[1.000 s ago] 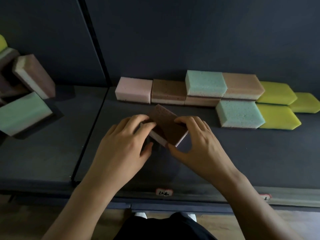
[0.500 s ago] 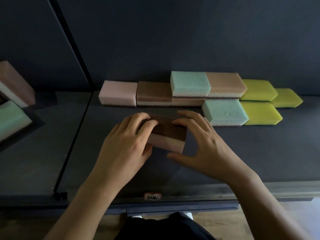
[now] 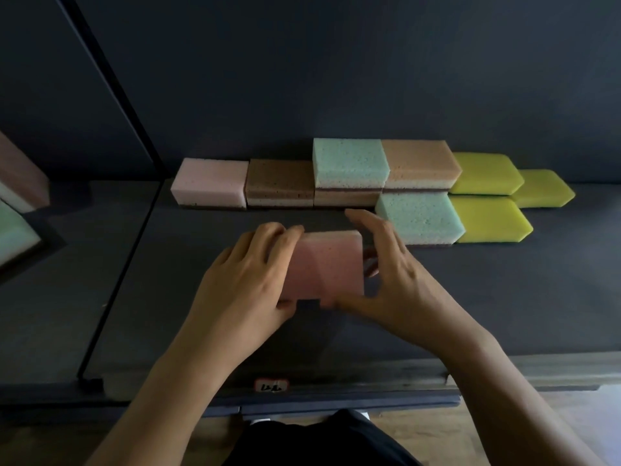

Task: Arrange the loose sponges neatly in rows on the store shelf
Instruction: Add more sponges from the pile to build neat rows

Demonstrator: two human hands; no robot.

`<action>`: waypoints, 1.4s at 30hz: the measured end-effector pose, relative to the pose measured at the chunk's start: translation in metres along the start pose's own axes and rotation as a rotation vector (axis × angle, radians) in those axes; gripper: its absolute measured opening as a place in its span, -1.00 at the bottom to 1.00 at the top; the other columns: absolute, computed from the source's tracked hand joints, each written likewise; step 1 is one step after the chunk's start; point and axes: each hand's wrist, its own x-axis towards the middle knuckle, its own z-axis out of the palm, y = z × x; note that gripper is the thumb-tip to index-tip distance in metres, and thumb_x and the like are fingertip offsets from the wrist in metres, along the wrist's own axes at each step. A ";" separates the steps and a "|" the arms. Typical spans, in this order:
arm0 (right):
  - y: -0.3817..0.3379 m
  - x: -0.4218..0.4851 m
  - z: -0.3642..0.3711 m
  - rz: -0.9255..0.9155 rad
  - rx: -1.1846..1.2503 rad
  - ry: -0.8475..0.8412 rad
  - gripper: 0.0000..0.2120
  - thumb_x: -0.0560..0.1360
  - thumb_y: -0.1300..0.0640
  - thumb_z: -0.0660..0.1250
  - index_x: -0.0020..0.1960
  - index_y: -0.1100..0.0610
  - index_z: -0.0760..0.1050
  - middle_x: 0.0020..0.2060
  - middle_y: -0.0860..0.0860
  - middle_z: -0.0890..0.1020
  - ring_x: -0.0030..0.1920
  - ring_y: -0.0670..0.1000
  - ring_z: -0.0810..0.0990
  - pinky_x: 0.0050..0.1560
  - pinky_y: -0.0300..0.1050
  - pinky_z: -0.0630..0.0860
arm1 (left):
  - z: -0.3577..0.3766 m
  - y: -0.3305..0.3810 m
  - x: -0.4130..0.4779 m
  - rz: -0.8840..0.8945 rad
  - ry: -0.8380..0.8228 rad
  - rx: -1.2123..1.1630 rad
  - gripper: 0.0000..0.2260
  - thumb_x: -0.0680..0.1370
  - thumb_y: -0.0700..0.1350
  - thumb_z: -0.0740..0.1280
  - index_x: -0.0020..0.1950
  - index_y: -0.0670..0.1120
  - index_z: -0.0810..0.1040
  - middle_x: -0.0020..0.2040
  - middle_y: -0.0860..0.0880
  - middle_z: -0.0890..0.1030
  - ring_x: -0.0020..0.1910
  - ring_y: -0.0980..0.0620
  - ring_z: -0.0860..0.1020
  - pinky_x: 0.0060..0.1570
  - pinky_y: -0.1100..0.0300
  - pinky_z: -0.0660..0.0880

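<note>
Left hand [image 3: 248, 280] grips the left end of the pink sponge [image 3: 326, 264], fingers curled over the top edge, thumb under the near edge. Right hand [image 3: 393, 280] holds the right end: thumb is on the near corner, fingers arch round the far side, and the index finger is raised a little above. So both hands are closed on the same sponge. Its broad pink face tilts toward the camera, and it sits over the middle of the shelf [image 3: 504, 314], in front of the back row and apart from it. Can't tell if its lower edge touches the shelf. Judgement: it's foam, so light and soft. It will squash if pinched hard, it isn't slippery or fragile, and the short ends are the best place to hold it so it stays square when set down. Behind it, left to right against the back wall: pale pink sponge [image 3: 210, 183] touching brown sponge [image 3: 280, 183], then green-blue sponge [image 3: 347, 163] stacked on another one, then tan sponge [image 3: 418, 164] beside it. A second green-blue sponge [image 3: 418, 216] sits in front of the tan one, just beside the right hand's fingers. Three yellow sponges [image 3: 484, 173] are further right, two behind and one in front. There looks to be an open spot in the front row, left of the front green-blue sponge. More loose sponges [image 3: 13, 233] lie past the divider post [image 3: 111, 264] in the left bay. Price tag [image 3: 271, 385] on the shelf's front edge.
</note>
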 end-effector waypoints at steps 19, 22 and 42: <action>0.013 -0.004 -0.016 -0.014 -0.142 -0.029 -0.16 0.41 -0.27 0.38 0.55 -0.24 0.01 0.31 -0.17 0.45 0.15 -0.15 0.48 0.13 -0.16 0.50 | -0.002 0.017 0.016 0.121 0.054 0.000 -0.34 0.36 0.06 0.52 0.41 -0.05 0.43 0.37 -0.04 0.44 0.32 -0.06 0.44 0.29 0.05 0.37; 0.020 -0.004 -0.024 -0.041 -0.188 0.084 -0.24 0.48 -0.39 0.20 0.56 -0.10 0.11 0.36 -0.14 0.42 0.32 -0.14 0.38 0.25 -0.22 0.37 | -0.002 0.018 0.022 0.108 0.049 0.009 -0.33 0.33 0.05 0.54 0.38 -0.07 0.45 0.35 -0.04 0.45 0.30 -0.06 0.45 0.27 0.08 0.36; 0.064 0.000 -0.039 -0.016 -0.462 0.323 -0.67 0.51 0.24 0.40 0.24 0.00 0.58 0.27 -0.06 0.57 0.31 0.06 0.49 0.18 0.00 0.45 | 0.013 0.039 0.042 0.075 -0.093 0.040 -0.31 0.31 0.09 0.56 0.39 -0.03 0.46 0.34 -0.05 0.47 0.29 -0.09 0.48 0.23 0.00 0.43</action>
